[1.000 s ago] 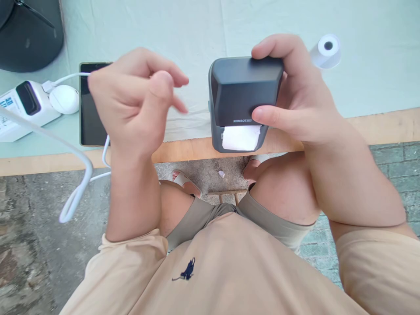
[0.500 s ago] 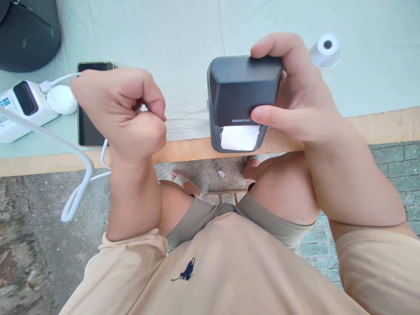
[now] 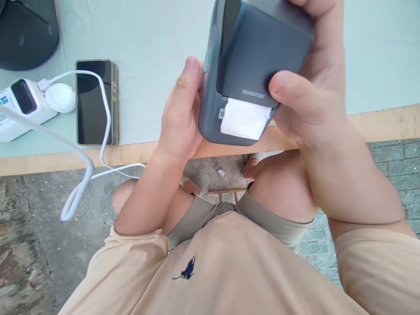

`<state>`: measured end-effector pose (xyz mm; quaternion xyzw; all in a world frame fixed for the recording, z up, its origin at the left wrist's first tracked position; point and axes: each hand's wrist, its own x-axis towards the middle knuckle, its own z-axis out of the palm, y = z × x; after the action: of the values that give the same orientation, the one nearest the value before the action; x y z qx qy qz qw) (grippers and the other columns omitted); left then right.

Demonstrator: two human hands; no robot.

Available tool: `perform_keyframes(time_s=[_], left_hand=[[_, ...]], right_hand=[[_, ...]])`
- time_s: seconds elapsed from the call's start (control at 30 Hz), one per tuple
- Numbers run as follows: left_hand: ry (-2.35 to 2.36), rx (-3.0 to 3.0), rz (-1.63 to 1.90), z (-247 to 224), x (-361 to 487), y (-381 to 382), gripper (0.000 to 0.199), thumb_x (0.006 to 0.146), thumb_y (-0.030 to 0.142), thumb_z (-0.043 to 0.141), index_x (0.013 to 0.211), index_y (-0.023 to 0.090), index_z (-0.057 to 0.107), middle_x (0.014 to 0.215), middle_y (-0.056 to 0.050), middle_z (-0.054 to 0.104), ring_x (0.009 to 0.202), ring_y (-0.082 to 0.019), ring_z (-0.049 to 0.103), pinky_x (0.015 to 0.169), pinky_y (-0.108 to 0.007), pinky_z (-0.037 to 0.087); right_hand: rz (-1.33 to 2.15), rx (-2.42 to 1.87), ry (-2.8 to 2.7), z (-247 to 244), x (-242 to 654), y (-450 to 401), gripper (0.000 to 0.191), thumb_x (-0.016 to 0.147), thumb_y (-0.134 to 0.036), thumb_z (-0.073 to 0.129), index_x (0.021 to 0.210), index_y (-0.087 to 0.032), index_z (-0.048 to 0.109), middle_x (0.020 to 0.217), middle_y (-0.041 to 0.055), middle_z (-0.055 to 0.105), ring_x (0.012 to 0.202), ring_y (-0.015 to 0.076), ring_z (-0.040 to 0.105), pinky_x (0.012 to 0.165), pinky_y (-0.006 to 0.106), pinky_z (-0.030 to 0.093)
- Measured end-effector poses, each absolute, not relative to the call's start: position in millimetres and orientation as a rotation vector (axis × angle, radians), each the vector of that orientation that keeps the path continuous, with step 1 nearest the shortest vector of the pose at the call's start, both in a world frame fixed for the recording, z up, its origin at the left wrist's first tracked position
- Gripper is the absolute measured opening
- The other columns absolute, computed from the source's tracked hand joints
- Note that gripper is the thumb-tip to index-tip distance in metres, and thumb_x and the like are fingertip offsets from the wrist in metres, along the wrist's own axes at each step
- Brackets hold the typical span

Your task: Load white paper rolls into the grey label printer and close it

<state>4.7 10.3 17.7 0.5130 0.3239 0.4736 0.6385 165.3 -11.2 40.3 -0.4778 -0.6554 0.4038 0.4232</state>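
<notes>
A: What is the right hand (image 3: 315, 100) doing?

B: It is curling partly shut around a dark printer (image 3: 262, 57), its thumb pressing on the front and its fingers wrapping the far side.

A: Where is the printer sitting, then?

B: It is tilting between the two hands, over the table's (image 3: 380, 122) near edge. White paper (image 3: 246, 119) is sticking out of its slot, just left of the right thumb and below it.

A: And the left hand (image 3: 182, 118)?

B: Its thumb is pointing up beside the printer, next to a pale blue tab (image 3: 206, 61). The other fingers are hiding, so whether they are gripping cannot be told.

A: What is lying farther out?

B: Left of that hand, a phone (image 3: 90, 113) is resting flat, with a white cable (image 3: 107, 118) crossing it. Beyond the phone, a round plug (image 3: 60, 97) is sitting beside a power strip (image 3: 41, 109). Farthest off, a round black object (image 3: 29, 43) is standing.
</notes>
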Motion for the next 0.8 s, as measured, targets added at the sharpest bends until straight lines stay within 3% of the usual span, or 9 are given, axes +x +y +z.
perform_keyframes(time_s=[0.1, 0.17, 0.27, 0.37, 0.47, 0.67, 0.8], left_hand=[[0.818, 0.951, 0.992, 12.9, 10.7, 4.9, 0.052, 0.080, 0.060, 0.018, 0.098, 0.029, 0.056, 0.069, 0.000, 0.055, 0.077, -0.014, 0.062, 0.069, -0.030, 0.049], [0.835, 0.897, 0.976, 12.3, 10.9, 4.3, 0.051, 0.079, 0.061, 0.020, 0.101, 0.030, 0.055, 0.069, 0.001, 0.056, 0.078, -0.014, 0.062, 0.073, -0.030, 0.049], [0.764, 0.905, 0.953, 15.4, 10.3, 5.4, 0.052, 0.080, 0.060, 0.021, 0.102, 0.029, 0.057, 0.070, 0.000, 0.058, 0.079, -0.014, 0.063, 0.073, -0.029, 0.050], [0.735, 0.905, 0.966, 16.6, 10.0, 7.5, 0.055, 0.079, 0.061, 0.020, 0.097, 0.026, 0.059, 0.072, -0.001, 0.060, 0.081, -0.015, 0.063, 0.074, -0.030, 0.051], [0.725, 0.870, 0.967, 12.2, 8.1, 10.4, 0.051, 0.081, 0.057, 0.022, 0.093, 0.024, 0.060, 0.076, -0.001, 0.062, 0.087, -0.016, 0.063, 0.076, -0.031, 0.051], [0.647, 0.795, 0.919, 4.3, 3.8, 16.0, 0.033, 0.081, 0.044, 0.036, 0.086, 0.019, 0.058, 0.092, -0.002, 0.064, 0.095, -0.019, 0.060, 0.081, -0.031, 0.049], [0.637, 0.740, 0.916, 9.9, 3.2, 13.7, 0.040, 0.081, 0.048, 0.032, 0.088, 0.018, 0.057, 0.082, -0.003, 0.063, 0.094, -0.019, 0.060, 0.079, -0.030, 0.050]], right_hand=[[0.982, -1.072, -1.546, 40.7, 161.4, -10.1, 0.044, 0.069, -0.033, 0.053, 0.110, -0.032, 0.036, 0.119, -0.0073, 0.036, 0.105, 0.0059, 0.046, 0.086, 0.018, 0.050], [1.016, -1.065, -1.583, 41.8, 161.5, -9.1, 0.045, 0.071, -0.031, 0.052, 0.113, -0.032, 0.037, 0.121, -0.0082, 0.034, 0.104, 0.0051, 0.046, 0.085, 0.017, 0.050], [0.981, -1.114, -1.713, 43.2, 164.7, -7.8, 0.051, 0.077, -0.030, 0.046, 0.125, -0.029, 0.028, 0.132, -0.0076, 0.025, 0.112, 0.0057, 0.042, 0.098, 0.019, 0.043], [0.838, -1.171, -1.913, 43.0, 167.4, -6.6, 0.059, 0.079, -0.034, 0.044, 0.131, -0.018, 0.021, 0.137, -0.0016, 0.020, 0.128, 0.0091, 0.026, 0.114, 0.023, 0.027], [0.778, -1.121, -2.034, 42.8, 167.2, -5.9, 0.066, 0.075, -0.037, 0.049, 0.131, -0.018, 0.019, 0.138, 0.0001, 0.018, 0.132, 0.0096, 0.018, 0.118, 0.024, 0.018], [0.761, -1.040, -2.015, 44.6, 165.9, -4.9, 0.067, 0.071, -0.037, 0.053, 0.128, -0.021, 0.023, 0.135, -0.0008, 0.023, 0.129, 0.0097, 0.024, 0.116, 0.025, 0.024], [0.658, -1.096, -1.938, 45.7, 167.7, -7.2, 0.056, 0.070, -0.041, 0.052, 0.120, -0.022, 0.036, 0.124, -0.0015, 0.037, 0.119, 0.0109, 0.038, 0.101, 0.024, 0.040]])
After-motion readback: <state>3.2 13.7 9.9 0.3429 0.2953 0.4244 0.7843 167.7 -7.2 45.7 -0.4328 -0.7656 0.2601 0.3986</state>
